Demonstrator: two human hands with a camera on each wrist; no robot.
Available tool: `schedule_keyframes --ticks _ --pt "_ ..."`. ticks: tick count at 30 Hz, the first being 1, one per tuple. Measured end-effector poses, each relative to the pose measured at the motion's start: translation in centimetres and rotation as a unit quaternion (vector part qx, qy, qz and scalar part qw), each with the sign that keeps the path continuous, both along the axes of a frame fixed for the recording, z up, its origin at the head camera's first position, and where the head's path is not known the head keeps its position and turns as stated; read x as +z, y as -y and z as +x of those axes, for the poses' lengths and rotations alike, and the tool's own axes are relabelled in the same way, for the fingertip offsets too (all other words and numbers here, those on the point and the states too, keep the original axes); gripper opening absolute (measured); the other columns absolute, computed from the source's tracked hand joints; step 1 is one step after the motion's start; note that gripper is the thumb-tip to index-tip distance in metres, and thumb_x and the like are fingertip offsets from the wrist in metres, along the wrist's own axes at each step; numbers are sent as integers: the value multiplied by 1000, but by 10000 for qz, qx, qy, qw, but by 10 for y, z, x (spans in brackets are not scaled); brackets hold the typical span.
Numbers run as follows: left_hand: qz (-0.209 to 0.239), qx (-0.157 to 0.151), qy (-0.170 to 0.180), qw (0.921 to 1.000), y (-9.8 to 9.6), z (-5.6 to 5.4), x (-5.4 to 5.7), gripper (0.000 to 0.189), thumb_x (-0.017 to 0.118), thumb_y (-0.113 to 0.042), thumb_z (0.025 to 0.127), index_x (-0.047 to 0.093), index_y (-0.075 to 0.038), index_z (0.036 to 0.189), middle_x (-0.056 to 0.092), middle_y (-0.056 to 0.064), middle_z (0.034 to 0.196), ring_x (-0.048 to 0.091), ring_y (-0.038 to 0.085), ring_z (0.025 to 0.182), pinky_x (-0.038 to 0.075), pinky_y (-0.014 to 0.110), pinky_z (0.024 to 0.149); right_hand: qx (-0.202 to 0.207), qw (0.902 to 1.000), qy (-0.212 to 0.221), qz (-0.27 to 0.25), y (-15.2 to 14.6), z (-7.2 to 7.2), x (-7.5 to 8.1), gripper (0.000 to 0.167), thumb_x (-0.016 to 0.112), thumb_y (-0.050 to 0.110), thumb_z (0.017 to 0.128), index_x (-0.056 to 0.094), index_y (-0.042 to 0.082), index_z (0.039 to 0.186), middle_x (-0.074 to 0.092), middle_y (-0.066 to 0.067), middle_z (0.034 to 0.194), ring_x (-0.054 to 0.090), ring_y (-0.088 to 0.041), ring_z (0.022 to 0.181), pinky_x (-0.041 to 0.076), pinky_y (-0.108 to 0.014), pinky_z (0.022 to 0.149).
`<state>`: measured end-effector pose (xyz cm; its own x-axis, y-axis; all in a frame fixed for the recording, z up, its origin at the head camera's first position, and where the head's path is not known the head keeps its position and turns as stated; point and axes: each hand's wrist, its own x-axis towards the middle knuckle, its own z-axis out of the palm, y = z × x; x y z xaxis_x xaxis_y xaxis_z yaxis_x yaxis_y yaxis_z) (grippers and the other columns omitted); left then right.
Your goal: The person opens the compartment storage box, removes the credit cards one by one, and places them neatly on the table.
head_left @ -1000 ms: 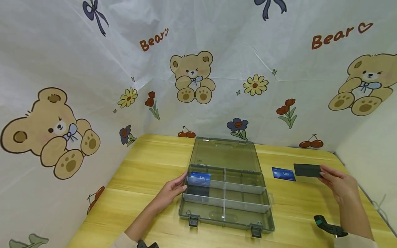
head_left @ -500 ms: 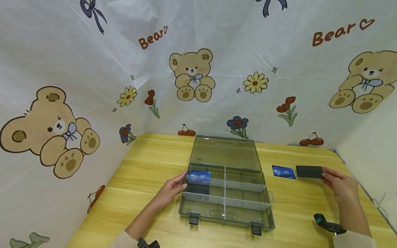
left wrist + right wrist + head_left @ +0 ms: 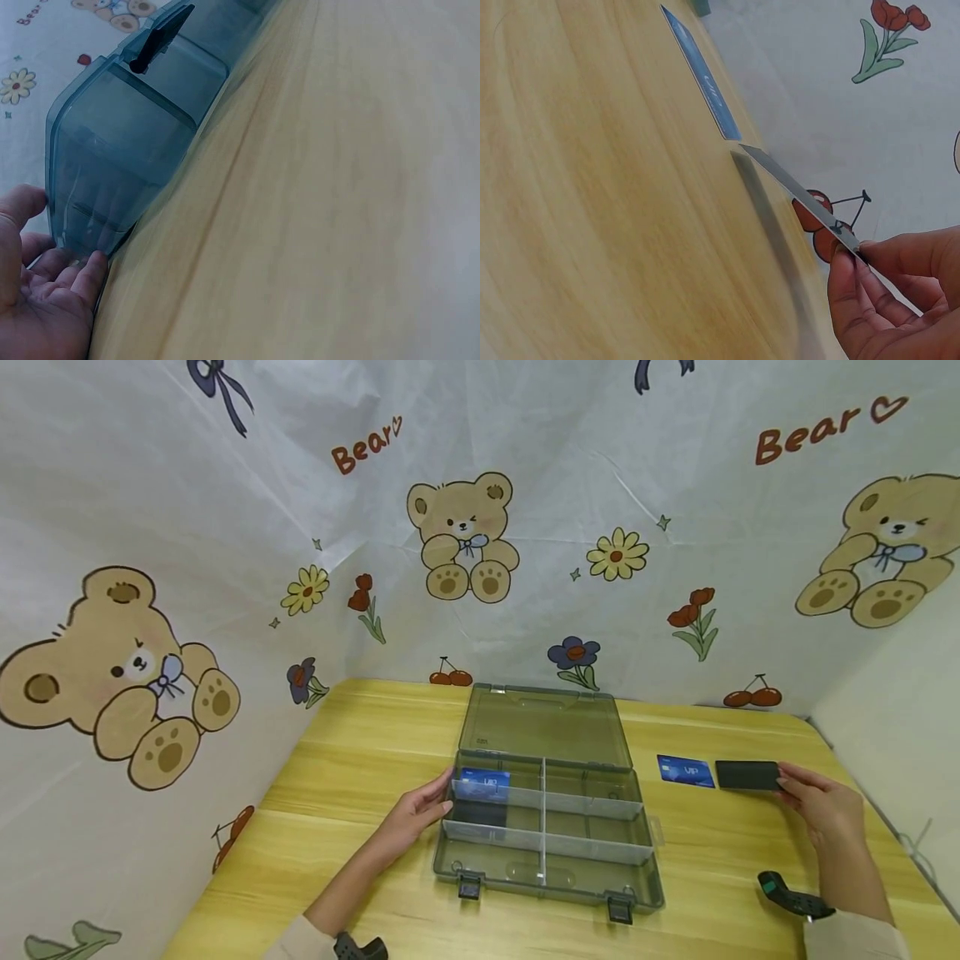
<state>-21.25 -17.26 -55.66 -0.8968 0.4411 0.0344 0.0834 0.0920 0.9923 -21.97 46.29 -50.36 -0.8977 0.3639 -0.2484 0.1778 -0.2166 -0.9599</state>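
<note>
A translucent grey compartment box (image 3: 543,855) stands on the table with its lid (image 3: 544,727) swung back. My left hand (image 3: 411,814) grips the box's left side, thumb by the rim; in the left wrist view its fingers (image 3: 88,279) reach the lower corner. Inside the left column, a blue VIP card (image 3: 483,783) lies in the back compartment and a black card (image 3: 480,815) in the middle one. My right hand (image 3: 828,806) pinches another black card (image 3: 747,775) by its right end. The right wrist view shows this card (image 3: 802,196) tilted above the table, over its shadow.
A second blue VIP card (image 3: 686,771) lies flat on the wooden table (image 3: 720,877), just left of the held card. Two dark latches (image 3: 469,886) hang at the box's front. White cloth (image 3: 540,485) printed with bears closes off the back and sides.
My right hand has brought its black card slightly to the right and nearer to me, level with the blue card. The left hand stays on the box. The head view has shifted a little.
</note>
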Motion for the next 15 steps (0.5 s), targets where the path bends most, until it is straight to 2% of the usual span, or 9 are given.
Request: schedule_keyframes --ticks 6,15 --pt "82 -95 21 9999 -2 -2 2 65 58 -27 105 28 -15 161 20 5 167 23 28 151 31 29 116 51 9999 -29 -88 -2 1 1 29 66 -4 95 84 18 89 74 13 83 72 -6 74 61 -24 65" --pt "164 -97 92 9998 -5 -3 0 65 58 -28 105 28 -17 161 21 1 166 24 24 151 31 29 117 59 9995 305 5 -6 -3 1 28 65 2 98 84 20 89 72 16 79 73 -6 73 61 -24 68"
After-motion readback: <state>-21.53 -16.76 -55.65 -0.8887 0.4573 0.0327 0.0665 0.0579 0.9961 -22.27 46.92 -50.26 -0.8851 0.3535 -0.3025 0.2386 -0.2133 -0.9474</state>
